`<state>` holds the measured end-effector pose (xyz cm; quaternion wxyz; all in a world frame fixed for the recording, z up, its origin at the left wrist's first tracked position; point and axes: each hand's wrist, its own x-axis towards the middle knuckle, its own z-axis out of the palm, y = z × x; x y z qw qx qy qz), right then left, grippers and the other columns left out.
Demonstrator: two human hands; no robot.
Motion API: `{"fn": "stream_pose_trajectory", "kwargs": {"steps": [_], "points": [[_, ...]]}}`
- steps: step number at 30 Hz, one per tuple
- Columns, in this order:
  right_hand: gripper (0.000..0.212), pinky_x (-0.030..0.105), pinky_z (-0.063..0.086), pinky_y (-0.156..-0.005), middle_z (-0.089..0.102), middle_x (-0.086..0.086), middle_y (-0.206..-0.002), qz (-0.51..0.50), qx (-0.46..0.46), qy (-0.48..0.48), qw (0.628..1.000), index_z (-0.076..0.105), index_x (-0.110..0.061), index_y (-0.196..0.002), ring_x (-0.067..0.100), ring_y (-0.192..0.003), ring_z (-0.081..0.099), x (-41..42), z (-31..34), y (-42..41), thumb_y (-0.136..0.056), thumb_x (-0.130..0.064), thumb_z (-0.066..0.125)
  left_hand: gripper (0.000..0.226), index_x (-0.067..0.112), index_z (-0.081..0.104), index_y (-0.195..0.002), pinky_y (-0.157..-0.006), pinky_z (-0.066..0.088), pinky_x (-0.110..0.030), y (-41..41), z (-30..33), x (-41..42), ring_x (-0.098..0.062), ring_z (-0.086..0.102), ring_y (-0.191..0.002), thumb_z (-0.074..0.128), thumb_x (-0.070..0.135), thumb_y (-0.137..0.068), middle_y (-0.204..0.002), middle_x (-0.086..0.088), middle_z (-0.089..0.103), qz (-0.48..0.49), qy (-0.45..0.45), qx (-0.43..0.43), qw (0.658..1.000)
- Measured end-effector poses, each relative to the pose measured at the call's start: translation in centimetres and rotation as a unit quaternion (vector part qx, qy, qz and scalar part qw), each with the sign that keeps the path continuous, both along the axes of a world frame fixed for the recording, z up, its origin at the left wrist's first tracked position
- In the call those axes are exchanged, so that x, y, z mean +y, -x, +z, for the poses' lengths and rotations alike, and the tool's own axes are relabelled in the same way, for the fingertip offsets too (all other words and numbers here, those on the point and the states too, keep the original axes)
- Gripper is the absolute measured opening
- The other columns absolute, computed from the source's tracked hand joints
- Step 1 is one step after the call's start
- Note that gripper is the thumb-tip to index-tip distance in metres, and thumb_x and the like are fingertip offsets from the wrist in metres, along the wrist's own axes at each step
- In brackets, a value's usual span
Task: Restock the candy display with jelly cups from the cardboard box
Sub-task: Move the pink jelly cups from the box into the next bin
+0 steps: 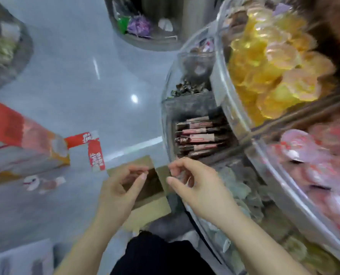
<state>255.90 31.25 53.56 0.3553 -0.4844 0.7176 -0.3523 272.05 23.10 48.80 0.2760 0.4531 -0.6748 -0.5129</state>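
Hovering over the open cardboard box (145,197) on the floor, left hand (119,187) and right hand (195,187) are loosely curled; blur hides whether they pinch anything. Jelly cups (264,62) fill the display (242,124) alongside.

No text can be read with certainty. White characters are printed on the red flaps (93,153) of an opened carton at about nine o'clock, but they are too blurred to be made out. Red-framed labels are carried by the dark bar wrappers (199,137) stacked in the lower tier of the clear display, near the centre towards three o'clock; their print cannot be deciphered. Red markings are seen on the pink lids (312,155) at four o'clock, also illegible. No numbers or signs can be made out.
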Motion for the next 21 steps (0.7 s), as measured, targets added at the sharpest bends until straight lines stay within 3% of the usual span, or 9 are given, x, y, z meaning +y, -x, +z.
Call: {"fn": "stream_pose_trajectory", "kwargs": {"steps": [3, 6, 9, 11, 14, 17, 19, 21], "points": [[0.021, 0.024, 0.044, -0.071, 0.058, -0.008, -0.081, 0.078, -0.007, -0.09, 0.993, 0.063, -0.02, -0.103, 0.007, -0.065, 0.05, -3.6, -8.4, -4.4, -0.082, -0.019, 0.065, 0.032, 0.032, 0.063, -0.084, -0.069, 0.044, -0.002, -5.7, -7.8, -0.7, 0.007, 0.062, -0.076, 0.06, 0.001, -0.087, -0.086, 0.005, 0.069, 0.094, -0.106, -0.052, 0.988], [0.028, 0.025, 0.043, -0.075, 0.051, -0.014, -0.08, 0.147, 0.011, -0.207, 0.967, 0.059, -0.017, -0.112, 0.005, -0.069, 0.048, -6.5, -19.0, -8.2, -0.085, -0.023, 0.061, 0.025, 0.027, 0.06, -0.089, -0.07, 0.044, -0.007, -9.8, -17.1, -1.1, -0.006, 0.06, -0.081, 0.057, 0.001, -0.088, -0.089, 0.003, 0.065, 0.157, -0.187, -0.126, 0.962], [0.033, 0.027, 0.043, -0.079, 0.062, 0.001, -0.097, 0.148, 0.016, -0.332, 0.932, 0.057, -0.015, -0.117, 0.019, -0.089, 0.058, -9.0, -31.1, -10.5, -0.085, -0.023, 0.06, 0.02, 0.016, 0.059, -0.097, -0.07, 0.042, -0.014, -11.6, -27.3, -1.1, -0.018, 0.058, -0.081, 0.057, 0.0, -0.085, -0.084, 0.007, 0.061, 0.183, -0.267, -0.174, 0.93], [0.029, 0.026, 0.043, -0.08, 0.063, 0.003, -0.1, 0.112, 0.005, -0.379, 0.919, 0.058, -0.016, -0.112, 0.024, -0.099, 0.06, -10.2, -38.8, -10.9, -0.085, -0.025, 0.062, 0.022, 0.008, 0.059, -0.106, -0.071, 0.041, -0.014, -11.9, -33.8, -1.4, -0.016, 0.056, -0.081, 0.058, 0.002, -0.085, -0.086, 0.003, 0.059, 0.187, -0.324, -0.197, 0.906], [0.031, 0.027, 0.044, -0.082, 0.062, 0.007, -0.107, 0.057, -0.005, -0.433, 0.9, 0.056, -0.014, -0.115, 0.027, -0.105, 0.059, -11.9, -49.1, -10.9, -0.086, -0.024, 0.063, 0.038, 0.009, 0.051, -0.124, -0.079, 0.041, -0.023, -11.7, -43.6, -2.8, -0.017, 0.054, -0.094, 0.059, 0.015, -0.087, -0.107, -0.002, 0.058, 0.196, -0.418, -0.195, 0.865], [0.049, 0.028, 0.044, -0.087, 0.061, 0.013, -0.12, 0.102, 0.048, -0.442, 0.89, 0.048, -0.013, -0.13, 0.029, -0.109, 0.058, -13.6, -58.4, -10.7, -0.084, -0.017, 0.063, 0.053, 0.007, 0.04, -0.136, -0.09, 0.042, -0.027, -10.9, -52.8, -5.1, -0.026, 0.053, -0.113, 0.06, 0.021, -0.089, -0.128, -0.01, 0.052, 0.214, -0.479, -0.19, 0.83], [0.059, 0.031, 0.043, -0.094, 0.058, 0.013, -0.125, 0.097, 0.043, -0.427, 0.898, 0.041, -0.013, -0.135, 0.03, -0.114, 0.055, -15.2, -63.6, -10.8, -0.082, -0.018, 0.067, 0.054, 0.004, 0.042, -0.135, -0.097, 0.044, -0.034, -10.1, -58.5, -6.5, -0.032, 0.054, -0.114, 0.062, 0.022, -0.087, -0.128, -0.012, 0.054, 0.251, -0.519, -0.151, 0.803], [0.059, 0.033, 0.044, -0.097, 0.057, 0.012, -0.124, 0.049, 0.031, -0.425, 0.903, 0.044, -0.007, -0.13, 0.029, -0.115, 0.054, -16.7, -67.8, -11.2, -0.079, -0.021, 0.071, 0.049, 0.005, 0.049, -0.129, -0.1, 0.044, -0.041, -9.3, -63.3, -7.8, -0.034, 0.055, -0.113, 0.062, 0.024, -0.086, -0.125, -0.014, 0.057, 0.313, -0.57, -0.099, 0.754]]}}
